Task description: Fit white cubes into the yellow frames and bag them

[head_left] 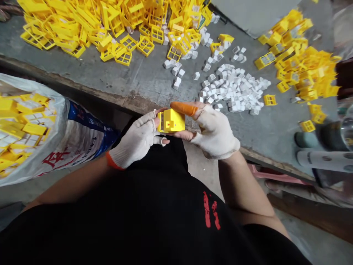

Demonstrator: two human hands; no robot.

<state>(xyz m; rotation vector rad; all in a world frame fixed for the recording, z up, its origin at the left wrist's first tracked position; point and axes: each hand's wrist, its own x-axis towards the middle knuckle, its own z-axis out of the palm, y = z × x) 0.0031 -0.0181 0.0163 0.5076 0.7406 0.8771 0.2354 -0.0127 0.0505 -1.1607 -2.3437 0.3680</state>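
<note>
A small yellow plastic box-like part (176, 121) is held between both hands just in front of the table edge. My left hand (138, 136), in a white knit glove with bare fingertips, grips its left end, where a greyish-white insert shows. My right hand (213, 129), in a similar glove with an orange cover on one finger, pinches the part from the right, that finger along its top and the thumb below. Just beyond my right hand lies a heap of small white plastic pieces (234, 88).
Yellow frames (110, 22) are piled at the back left of the grey table (110, 73); another yellow pile (300, 59) lies at the right. An open sack (82, 136) of yellow parts stands at my left. Cylindrical objects (325, 160) are at the right edge.
</note>
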